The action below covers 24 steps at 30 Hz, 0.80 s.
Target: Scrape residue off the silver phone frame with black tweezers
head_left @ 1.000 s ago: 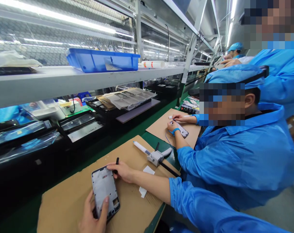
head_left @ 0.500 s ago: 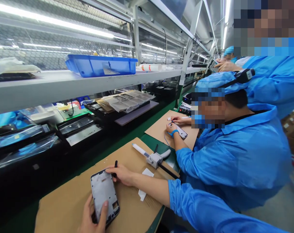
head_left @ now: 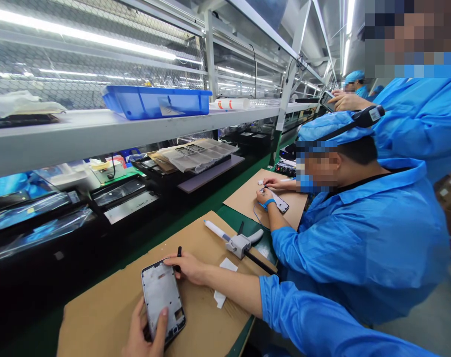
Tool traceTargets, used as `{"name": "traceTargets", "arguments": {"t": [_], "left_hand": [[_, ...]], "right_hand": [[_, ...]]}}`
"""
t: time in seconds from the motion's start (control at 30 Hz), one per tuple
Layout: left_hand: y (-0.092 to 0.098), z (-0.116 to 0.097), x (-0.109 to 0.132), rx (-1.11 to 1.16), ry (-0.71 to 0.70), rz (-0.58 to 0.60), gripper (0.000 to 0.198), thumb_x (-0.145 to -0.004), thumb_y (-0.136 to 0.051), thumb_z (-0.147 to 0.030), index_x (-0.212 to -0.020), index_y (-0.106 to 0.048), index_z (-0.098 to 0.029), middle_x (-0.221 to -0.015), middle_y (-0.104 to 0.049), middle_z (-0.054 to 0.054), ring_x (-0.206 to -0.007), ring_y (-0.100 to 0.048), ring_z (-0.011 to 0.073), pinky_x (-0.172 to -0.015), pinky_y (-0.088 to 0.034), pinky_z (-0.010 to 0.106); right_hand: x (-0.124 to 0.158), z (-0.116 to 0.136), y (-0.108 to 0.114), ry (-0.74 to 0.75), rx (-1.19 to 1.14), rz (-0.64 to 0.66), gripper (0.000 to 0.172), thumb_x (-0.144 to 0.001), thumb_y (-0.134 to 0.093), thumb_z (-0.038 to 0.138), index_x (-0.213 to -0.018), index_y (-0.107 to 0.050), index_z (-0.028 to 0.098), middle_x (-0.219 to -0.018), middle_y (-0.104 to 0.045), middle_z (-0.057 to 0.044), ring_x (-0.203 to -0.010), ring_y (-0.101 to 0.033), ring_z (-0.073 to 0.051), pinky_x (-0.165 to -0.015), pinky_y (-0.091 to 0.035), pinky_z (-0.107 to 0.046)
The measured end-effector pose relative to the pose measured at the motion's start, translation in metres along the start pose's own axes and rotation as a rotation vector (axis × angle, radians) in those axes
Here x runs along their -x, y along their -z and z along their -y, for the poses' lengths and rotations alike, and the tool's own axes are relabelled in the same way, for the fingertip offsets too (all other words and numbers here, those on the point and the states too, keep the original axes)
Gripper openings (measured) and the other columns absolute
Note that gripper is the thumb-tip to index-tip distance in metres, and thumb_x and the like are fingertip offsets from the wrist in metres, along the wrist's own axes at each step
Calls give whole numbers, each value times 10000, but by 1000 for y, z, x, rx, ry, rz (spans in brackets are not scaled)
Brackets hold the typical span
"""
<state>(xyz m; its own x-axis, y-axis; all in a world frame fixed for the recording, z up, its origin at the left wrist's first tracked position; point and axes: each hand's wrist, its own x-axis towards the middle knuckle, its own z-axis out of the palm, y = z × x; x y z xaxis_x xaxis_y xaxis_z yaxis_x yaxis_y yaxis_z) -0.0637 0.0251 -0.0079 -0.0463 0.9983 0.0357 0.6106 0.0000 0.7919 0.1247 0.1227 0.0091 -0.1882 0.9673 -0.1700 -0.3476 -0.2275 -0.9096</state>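
A phone frame (head_left: 162, 292) with a grey metal face and dark rim is tilted up over a cardboard sheet (head_left: 110, 302). My left hand (head_left: 145, 329) grips its lower end, thumb across the face and fingers along the far side. At the upper right corner, fingers of my right hand (head_left: 190, 267) touch the frame. That hand is also closed around a slim black tool (head_left: 179, 251), whose upper tip sticks up; its lower part is hidden, so its kind is unclear. A white dispensing gun (head_left: 240, 244) lies to the right, near white paper pieces (head_left: 225, 272).
A co-worker in blue (head_left: 352, 238) sits close on my right, hands on another phone frame (head_left: 279, 201). Above runs a white shelf (head_left: 80, 131) with a blue bin (head_left: 158, 101). Black trays (head_left: 125, 201) with parts line the back; another person (head_left: 415, 119) stands behind.
The whole view has shifted slightly to the right and down. Both hands keep their hold on the phone frame, with hardly any movement against the cardboard.
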Motion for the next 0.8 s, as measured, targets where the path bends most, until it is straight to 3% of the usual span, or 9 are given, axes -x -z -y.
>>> {"name": "traceTargets", "arguments": {"t": [0.17,0.27,0.43,0.53,0.67,0.8], "left_hand": [[3,8,-11,8,56,49,1030,-827,-607,-896,-1645,-540,-273,-1395,-843,142,-840,-823,349,-910,-685,503],[4,10,-13,-10,50,41,1012,-839,-604,-887,-1631,-556,-260,-1378,-847,153,-976,-846,388,-953,-683,518],[1,7,-9,10,55,26,1004,-841,-597,-889,-1627,-560,-265,-1341,-860,159,-803,-817,340,-867,-693,500],[0,6,-9,5,76,3,997,-833,-581,-898,-1612,-575,-276,-1336,-859,149,-913,-845,377,-973,-689,542],[4,-1,-9,27,106,74,1006,-800,-625,-882,-1608,-566,-286,-1324,-859,136,-1023,-857,402,-1034,-682,548],[3,-11,-4,39,113,26,1005,-780,-571,-865,-1582,-577,-259,-1325,-858,155,-1030,-854,411,-1080,-660,575]], "right_hand": [[3,1,0,6,2,15,361,-1128,-731,394,-916,-593,135,-763,-510,55,-631,-414,-45,-583,-335,-171],[4,1,-1,14,1,20,347,-1133,-718,366,-911,-585,134,-765,-503,56,-630,-410,-43,-576,-328,-166],[3,0,0,16,5,23,366,-1130,-728,404,-922,-590,137,-767,-507,56,-629,-400,-44,-579,-326,-171],[2,-1,0,13,9,25,351,-1133,-718,404,-942,-603,134,-770,-503,55,-622,-390,-42,-569,-309,-167],[1,-2,1,18,8,23,341,-1120,-730,404,-953,-611,131,-793,-513,47,-637,-387,-41,-574,-308,-164],[0,-3,1,13,5,18,322,-1127,-722,390,-969,-622,128,-803,-526,43,-649,-410,-44,-577,-316,-163]]}}
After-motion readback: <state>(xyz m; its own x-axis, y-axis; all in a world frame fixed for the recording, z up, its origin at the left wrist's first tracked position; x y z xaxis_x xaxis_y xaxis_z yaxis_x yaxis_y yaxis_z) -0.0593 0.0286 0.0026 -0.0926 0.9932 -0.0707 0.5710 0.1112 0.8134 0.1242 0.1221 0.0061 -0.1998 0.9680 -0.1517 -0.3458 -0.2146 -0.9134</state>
